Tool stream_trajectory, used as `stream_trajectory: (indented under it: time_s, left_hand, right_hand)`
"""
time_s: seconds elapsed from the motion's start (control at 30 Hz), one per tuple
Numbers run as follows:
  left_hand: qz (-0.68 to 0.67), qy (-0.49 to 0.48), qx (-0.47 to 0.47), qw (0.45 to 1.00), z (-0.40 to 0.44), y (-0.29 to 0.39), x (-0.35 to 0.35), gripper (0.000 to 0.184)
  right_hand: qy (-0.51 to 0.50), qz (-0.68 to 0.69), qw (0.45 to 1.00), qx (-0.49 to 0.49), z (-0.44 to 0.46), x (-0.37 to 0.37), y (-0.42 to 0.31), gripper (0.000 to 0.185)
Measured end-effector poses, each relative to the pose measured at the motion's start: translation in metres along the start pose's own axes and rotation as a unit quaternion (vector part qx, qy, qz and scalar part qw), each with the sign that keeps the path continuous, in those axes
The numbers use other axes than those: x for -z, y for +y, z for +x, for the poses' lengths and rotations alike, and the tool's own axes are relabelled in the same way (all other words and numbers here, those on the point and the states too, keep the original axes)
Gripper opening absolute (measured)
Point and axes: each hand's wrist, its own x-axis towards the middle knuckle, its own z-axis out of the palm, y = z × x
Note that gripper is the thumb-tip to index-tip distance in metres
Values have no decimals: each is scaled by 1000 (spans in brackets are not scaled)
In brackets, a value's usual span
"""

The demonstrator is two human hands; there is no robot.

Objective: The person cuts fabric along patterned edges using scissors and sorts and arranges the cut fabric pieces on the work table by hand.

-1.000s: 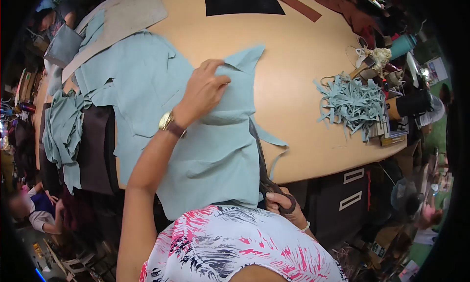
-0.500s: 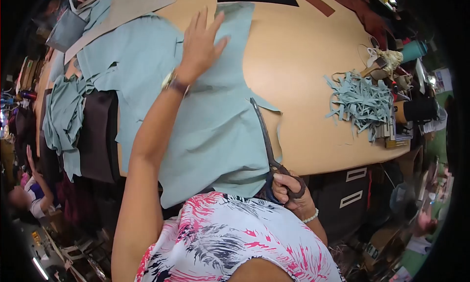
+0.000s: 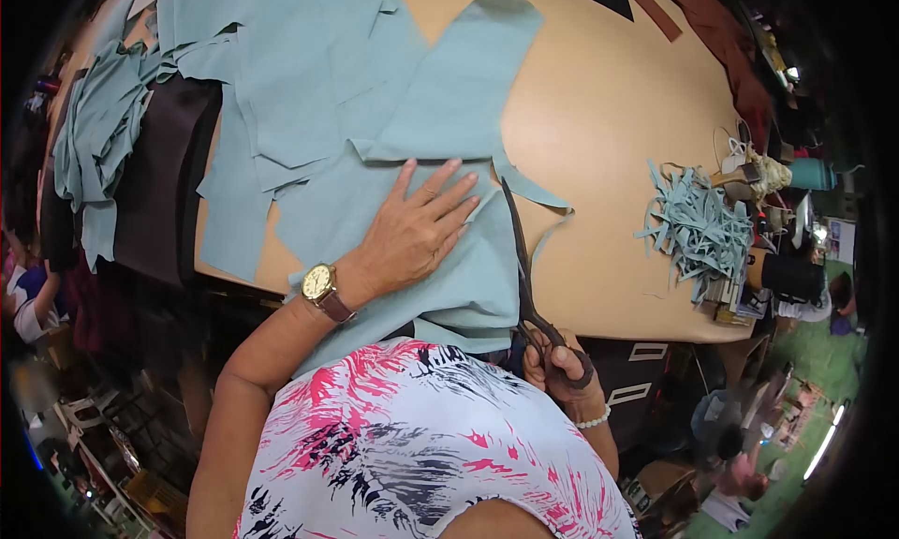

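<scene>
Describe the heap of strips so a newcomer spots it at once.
On the tan table, look right, just below the brush. The heap of strips there is a pale teal tangle; the teal sheets to its left are broad and mostly flat.

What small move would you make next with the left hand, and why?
I would probably smooth the fold with the left hand before cutting further: it lies just beyond the fingers, near the scissors in the right hand, where a narrow strip curls off the pale green fabric.
</scene>
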Motion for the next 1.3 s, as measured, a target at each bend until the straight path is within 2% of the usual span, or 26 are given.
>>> stream_trajectory:
  time_s: [0.1, 0.17, 0.3, 0.4, 0.5, 0.6, 0.7, 0.8, 0.9, 1.0, 1.1, 1.2, 1.3]
  left_hand:
    - [-72, 47, -4, 996, 2, 6, 13, 30]
    - [-73, 70, 2, 995, 3, 12, 26, 24]
    - [-138, 82, 43, 986, -4, 26, 23, 17]
    - [-172, 59, 102, 978, -9, 46, 16, 18]
    - [-240, 4, 132, 962, -8, 53, 24, 20]
    - [-283, 37, 124, 950, -1, 45, 27, 21]
    - [-88, 121, 122, 981, 14, 17, 41, 30]
    - [53, 145, 195, 968, 20, -13, 50, 30]
    - [-132, -51, 334, 932, 25, -17, 56, 38]
    - [-276, 92, 271, 918, 24, -19, 31, 36]
    - [-373, 52, 181, 909, 35, -42, 23, 40]
    - [-240, -33, 180, 953, 48, -54, 28, 41]
    - [-234, 26, 174, 956, 51, -42, 26, 48]
  right_hand:
    - [-7, -71, 997, -7, -5, 0, -12, 41]
    - [-11, -92, 996, -11, -6, 0, -15, 41]
    - [0, -43, 999, 2, -2, -5, -12, 46]
    - [-9, 28, 1000, 10, 1, 1, 1, 54]
    - [7, 74, 997, 17, 2, 2, 10, 53]
    - [-31, 112, 993, 16, 5, 9, 16, 52]
    - [-30, 134, 990, 23, 8, 5, 14, 51]
    - [-50, 156, 986, 26, 10, 7, 18, 50]
    - [-56, 155, 986, 28, 12, 9, 20, 51]
    - [-64, 154, 986, 26, 12, 10, 19, 53]
    - [-78, 145, 986, 13, 12, 11, 16, 55]
    - [-67, 150, 986, 0, 10, 11, 16, 57]
    - [-68, 152, 986, 5, 10, 11, 17, 58]
